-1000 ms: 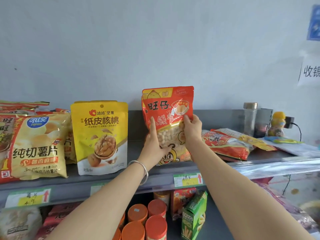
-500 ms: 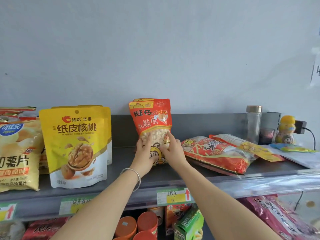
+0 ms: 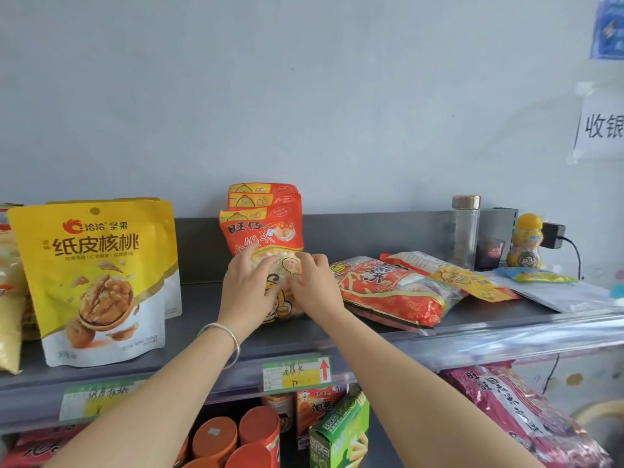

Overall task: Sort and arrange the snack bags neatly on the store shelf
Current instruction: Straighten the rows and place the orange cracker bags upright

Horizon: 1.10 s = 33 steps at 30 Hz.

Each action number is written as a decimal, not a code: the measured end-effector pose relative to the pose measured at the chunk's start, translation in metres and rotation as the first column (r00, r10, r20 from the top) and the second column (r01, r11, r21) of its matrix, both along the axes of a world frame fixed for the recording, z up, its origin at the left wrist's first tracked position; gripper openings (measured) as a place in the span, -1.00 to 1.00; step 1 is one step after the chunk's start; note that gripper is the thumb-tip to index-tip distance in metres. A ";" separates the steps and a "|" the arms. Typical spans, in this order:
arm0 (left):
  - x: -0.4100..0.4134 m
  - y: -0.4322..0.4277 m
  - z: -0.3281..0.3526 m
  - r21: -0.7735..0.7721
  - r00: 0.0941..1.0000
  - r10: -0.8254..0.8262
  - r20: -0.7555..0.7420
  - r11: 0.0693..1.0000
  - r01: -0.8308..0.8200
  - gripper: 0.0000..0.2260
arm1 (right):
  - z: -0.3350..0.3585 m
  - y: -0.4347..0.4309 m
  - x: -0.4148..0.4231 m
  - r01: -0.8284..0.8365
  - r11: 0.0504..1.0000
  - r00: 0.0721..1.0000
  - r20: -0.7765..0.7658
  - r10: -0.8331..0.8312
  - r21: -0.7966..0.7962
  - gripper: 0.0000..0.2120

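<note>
1. 3 red snack bags [image 3: 270,201] stand upright one behind another near the middle of the shelf [image 3: 472,327], close to its rear wall. The front bag [image 3: 260,234] shows lowest.
2. The left hand [image 3: 248,290] lies on the front bag's lower face, its fingers [image 3: 251,261] slightly spread and pressing flat against the film.
3. The right hand [image 3: 317,288] takes the same bag's right edge. Its fingers [image 3: 315,261] are curled round the edge with the thumb on the front, which looks like a pinch.
4. The puffed clear window is full of small round biscuits, so the bag is probably light, soft-sided and slick. The contents look brittle, and squeezing the belly could crush them.
5. Safer holds would be the side seams or the flat top seal, with the base squared on the shelf so the bag does not tip forward.
6. 2 packs are not yet stood up: a red cracker bag [image 3: 388,295] and a yellow-orange bag [image 3: 467,280] lie flat and overlapping just right of the stack. Yellow walnut bags [image 3: 98,282] stand apart to the left.
</note>
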State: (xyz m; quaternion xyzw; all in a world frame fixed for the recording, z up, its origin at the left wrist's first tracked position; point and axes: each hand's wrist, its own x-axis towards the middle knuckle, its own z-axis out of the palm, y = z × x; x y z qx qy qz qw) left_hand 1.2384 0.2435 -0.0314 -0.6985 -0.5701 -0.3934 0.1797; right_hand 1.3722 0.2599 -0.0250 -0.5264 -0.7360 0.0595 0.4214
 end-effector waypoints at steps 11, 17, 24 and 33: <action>0.114 0.011 0.022 0.011 0.954 -0.289 -0.078 0.957 0.291 -0.67 | 0.031 0.005 0.120 0.250 0.965 0.964 0.068 -0.256 0.082 -0.60; 0.187 0.026 0.030 -0.095 0.889 -0.441 -0.121 0.897 0.432 -0.67 | 0.026 0.016 0.204 0.397 0.915 0.908 0.174 -0.381 -0.070 -0.62; 0.239 0.044 0.034 -0.355 0.863 -0.499 -0.075 0.822 0.445 -0.65 | 0.019 0.007 0.267 0.384 0.864 0.898 0.351 -0.266 -0.326 -0.45; 0.250 0.057 0.032 -0.452 0.844 -0.513 -0.155 0.797 0.402 -0.61 | 0.005 0.009 0.285 0.677 0.736 0.660 0.467 -0.589 -0.028 -0.75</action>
